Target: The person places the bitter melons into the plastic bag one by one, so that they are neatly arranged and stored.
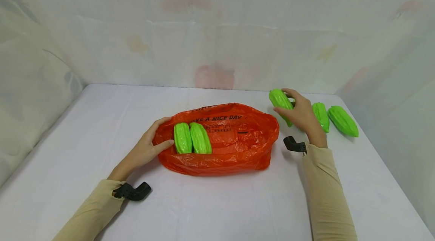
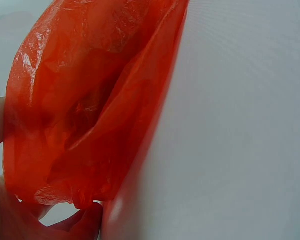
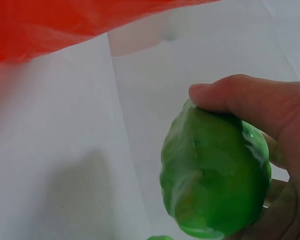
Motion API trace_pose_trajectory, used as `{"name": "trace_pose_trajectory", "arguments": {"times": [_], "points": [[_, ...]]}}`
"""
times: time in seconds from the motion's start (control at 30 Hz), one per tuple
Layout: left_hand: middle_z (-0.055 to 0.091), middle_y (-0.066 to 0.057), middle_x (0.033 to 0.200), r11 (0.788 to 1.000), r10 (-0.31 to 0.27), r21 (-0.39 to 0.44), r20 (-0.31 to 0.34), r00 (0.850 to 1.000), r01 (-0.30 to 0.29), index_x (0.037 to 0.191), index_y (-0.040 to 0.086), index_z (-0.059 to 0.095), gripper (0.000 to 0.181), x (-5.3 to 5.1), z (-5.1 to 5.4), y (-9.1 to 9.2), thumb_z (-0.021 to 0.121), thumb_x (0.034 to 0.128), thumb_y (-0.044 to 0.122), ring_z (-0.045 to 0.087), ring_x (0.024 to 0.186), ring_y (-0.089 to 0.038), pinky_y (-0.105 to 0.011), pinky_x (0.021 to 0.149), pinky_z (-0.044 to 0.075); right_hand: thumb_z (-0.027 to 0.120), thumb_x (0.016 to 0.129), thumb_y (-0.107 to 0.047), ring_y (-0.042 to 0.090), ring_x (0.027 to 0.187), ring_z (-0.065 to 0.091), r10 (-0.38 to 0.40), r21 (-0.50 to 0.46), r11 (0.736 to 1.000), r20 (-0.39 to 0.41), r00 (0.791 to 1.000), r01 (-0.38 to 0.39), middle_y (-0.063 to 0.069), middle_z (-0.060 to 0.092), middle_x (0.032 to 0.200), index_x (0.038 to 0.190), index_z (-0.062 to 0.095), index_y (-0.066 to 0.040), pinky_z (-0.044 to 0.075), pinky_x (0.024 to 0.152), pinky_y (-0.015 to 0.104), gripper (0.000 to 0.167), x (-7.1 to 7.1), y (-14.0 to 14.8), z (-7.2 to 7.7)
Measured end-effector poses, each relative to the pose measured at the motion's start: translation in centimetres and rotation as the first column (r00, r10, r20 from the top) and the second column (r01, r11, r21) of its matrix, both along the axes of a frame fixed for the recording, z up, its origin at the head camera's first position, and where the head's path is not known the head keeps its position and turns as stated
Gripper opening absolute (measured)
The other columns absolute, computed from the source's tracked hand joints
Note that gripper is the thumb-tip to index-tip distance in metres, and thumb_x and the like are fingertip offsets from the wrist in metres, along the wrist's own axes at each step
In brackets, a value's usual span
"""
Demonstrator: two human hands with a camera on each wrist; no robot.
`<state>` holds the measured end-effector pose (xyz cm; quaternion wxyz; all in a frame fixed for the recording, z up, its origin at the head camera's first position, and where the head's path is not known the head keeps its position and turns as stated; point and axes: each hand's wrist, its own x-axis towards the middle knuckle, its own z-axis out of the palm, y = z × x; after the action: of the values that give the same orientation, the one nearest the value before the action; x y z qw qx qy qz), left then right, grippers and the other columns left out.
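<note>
A red plastic bag (image 1: 217, 163) lies with its mouth open and printed lettering on its inner side. Inside its left part lie two bright green, ridged bitter melons (image 1: 182, 138). My left hand (image 1: 147, 146) grips the bag's left end, thumb over the rim; in the left wrist view, fingers curl around the red plastic (image 2: 90, 120). Beyond the bag's right end, my right hand (image 1: 299, 110) holds another bitter melon (image 1: 279, 98) between thumb and fingers, raised off the table. More green shows behind that hand, mostly hidden. The right wrist view shows the held bitter melon (image 3: 215, 170) up close.
To the right of my right hand, two more bitter melons (image 1: 343, 121) lie on the white table (image 1: 217, 203). A pale patterned cloth (image 1: 217, 44) hangs behind the table and along both sides. Each sleeve carries a black wrist device (image 1: 294, 144).
</note>
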<state>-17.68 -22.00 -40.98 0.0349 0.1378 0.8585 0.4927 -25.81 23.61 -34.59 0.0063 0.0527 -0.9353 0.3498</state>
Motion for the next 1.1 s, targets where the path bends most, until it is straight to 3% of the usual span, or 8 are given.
{"name": "trace_pose_trajectory", "arguments": {"times": [0.73, 1.1], "points": [[0.04, -0.014, 0.153, 1.0, 0.0, 0.0, 0.002, 1.0, 0.0, 0.154, 0.018, 0.029, 0.067, 0.0, -0.1, 0.0, 0.064, 0.096, 0.018, 0.04, 0.137, -0.034, -0.06, 0.109, 0.036, 0.071, 0.091, -0.032, 0.046, 0.125, 0.054, 0.028, -0.007, 1.0, -0.06, 0.998, -0.029, 0.022, 0.042, 0.152, 0.154, 0.033, -0.011, 0.052, 0.09, 0.057, 0.076, 1.3, -1.0, 2.4], [0.04, -0.013, 0.153, 1.0, 0.002, 0.002, -0.003, 1.0, -0.002, 0.153, 0.019, 0.03, 0.067, 0.0, -0.1, 0.0, 0.064, 0.0956, 0.019, 0.037, 0.14, -0.034, -0.061, 0.111, 0.031, 0.072, 0.09, -0.034, 0.045, 0.126, 0.054, 0.031, -0.002, 1.0, -0.074, 0.997, -0.031, 0.019, 0.043, 0.152, 0.153, 0.035, -0.013, 0.051, 0.093, 0.058, 0.076, 1.9, -1.5, 3.4]]}}
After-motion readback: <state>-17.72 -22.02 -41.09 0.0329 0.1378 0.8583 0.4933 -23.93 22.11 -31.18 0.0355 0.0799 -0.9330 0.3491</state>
